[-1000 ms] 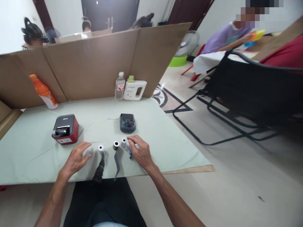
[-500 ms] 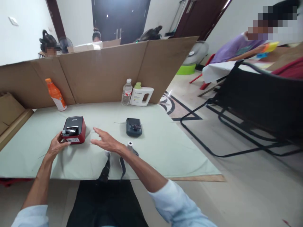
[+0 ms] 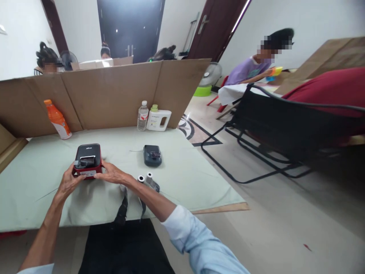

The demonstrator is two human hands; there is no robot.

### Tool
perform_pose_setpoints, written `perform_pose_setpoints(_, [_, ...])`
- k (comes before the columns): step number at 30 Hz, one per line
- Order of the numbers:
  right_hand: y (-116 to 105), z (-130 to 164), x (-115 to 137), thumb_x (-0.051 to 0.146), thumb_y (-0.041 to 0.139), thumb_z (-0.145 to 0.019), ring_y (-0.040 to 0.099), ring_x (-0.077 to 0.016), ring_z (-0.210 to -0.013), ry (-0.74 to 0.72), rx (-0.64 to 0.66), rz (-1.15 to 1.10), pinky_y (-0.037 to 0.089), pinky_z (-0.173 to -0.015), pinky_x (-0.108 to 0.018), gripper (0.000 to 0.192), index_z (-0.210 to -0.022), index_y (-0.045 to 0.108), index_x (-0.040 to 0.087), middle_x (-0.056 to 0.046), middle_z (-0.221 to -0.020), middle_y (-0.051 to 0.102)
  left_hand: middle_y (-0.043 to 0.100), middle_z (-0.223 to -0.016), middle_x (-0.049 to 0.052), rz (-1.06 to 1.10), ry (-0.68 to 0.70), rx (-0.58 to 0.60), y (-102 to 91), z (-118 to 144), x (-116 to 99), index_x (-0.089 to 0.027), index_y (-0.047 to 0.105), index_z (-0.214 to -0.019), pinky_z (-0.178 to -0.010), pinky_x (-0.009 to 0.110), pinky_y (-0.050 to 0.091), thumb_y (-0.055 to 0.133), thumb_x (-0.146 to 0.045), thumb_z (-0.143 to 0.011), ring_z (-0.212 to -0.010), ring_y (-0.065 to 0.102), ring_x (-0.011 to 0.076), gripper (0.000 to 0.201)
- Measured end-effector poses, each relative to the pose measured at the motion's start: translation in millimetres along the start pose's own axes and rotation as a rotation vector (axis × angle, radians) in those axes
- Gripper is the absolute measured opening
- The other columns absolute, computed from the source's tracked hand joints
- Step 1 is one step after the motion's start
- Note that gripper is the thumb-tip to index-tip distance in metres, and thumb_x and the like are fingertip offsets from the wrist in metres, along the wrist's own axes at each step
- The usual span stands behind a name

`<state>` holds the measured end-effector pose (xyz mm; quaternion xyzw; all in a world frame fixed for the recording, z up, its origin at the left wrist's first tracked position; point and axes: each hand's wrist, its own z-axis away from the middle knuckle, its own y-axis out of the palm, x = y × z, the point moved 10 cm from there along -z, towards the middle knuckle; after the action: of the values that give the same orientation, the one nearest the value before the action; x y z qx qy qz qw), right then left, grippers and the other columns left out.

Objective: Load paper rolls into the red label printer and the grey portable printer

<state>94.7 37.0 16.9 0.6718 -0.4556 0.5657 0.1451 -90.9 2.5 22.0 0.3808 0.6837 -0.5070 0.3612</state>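
A red and black label printer [image 3: 88,152] rests on the pale green cloth, its black top facing up. My left hand [image 3: 69,179] grips its left front corner, thumb along the white label on the front. At the right side, my right hand [image 3: 112,173] holds it too, with the thumb near that label. Beyond my right forearm sits a smaller dark printer [image 3: 152,155]. Two small rolls, a nearer paper roll [image 3: 140,179] and a farther paper roll [image 3: 149,177], stand beside that forearm, partly hidden. Dark strips [image 3: 122,207] trail toward the table's front edge.
An orange bottle [image 3: 58,120], a clear water bottle [image 3: 143,117] and a white jug [image 3: 159,120] stand along the cardboard screen [image 3: 114,91]. A black folding chair [image 3: 268,125] is at the right. A person in purple [image 3: 248,70] sits behind it; others are beyond the screen.
My right hand has moved left and closed on the right side of the label printer. My left hand stays on it. The whole view has swung to the right.
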Motion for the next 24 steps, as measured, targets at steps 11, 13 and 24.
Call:
perform_pose_setpoints(11, [-98.0,58.4,-12.4,0.034,0.068,-0.088,0.062,-0.0298,-0.121,0.099,-0.1,0.01,0.048,-0.104,-0.046,0.06,-0.145,0.057,0.02,-0.009,-0.135,0.069,0.073,-0.119,0.011,0.045,0.17,0.107,113.5,-24.0,-33.1,-0.017,0.06,-0.136,-0.096,0.039,0.056,0.081,-0.042,-0.077,-0.108,0.069,0.027,0.068])
perform_pose_setpoints(13, [-103.1,61.7,-17.9,0.033,0.067,-0.088,0.063,-0.0291,-0.117,0.113,-0.093,0.033,0.049,-0.102,-0.045,0.059,-0.145,0.057,0.021,-0.008,-0.133,0.07,0.073,-0.121,0.011,0.065,0.166,0.115,122.4,-24.5,-31.7,-0.017,0.059,-0.138,-0.098,0.041,0.055,0.08,-0.042,-0.077,-0.11,0.069,0.0281,0.069])
perform_pose_setpoints(24, [-104.8,72.1,-40.8,0.03,0.066,-0.089,0.062,-0.0312,-0.126,0.186,-0.097,0.07,0.049,-0.107,-0.049,0.058,-0.146,0.056,0.024,-0.009,-0.138,0.068,0.07,-0.13,0.015,0.175,0.081,0.21,136.0,-14.2,-17.2,-0.018,0.051,-0.149,-0.101,0.046,0.057,0.084,-0.042,-0.074,-0.12,0.066,0.0331,0.085])
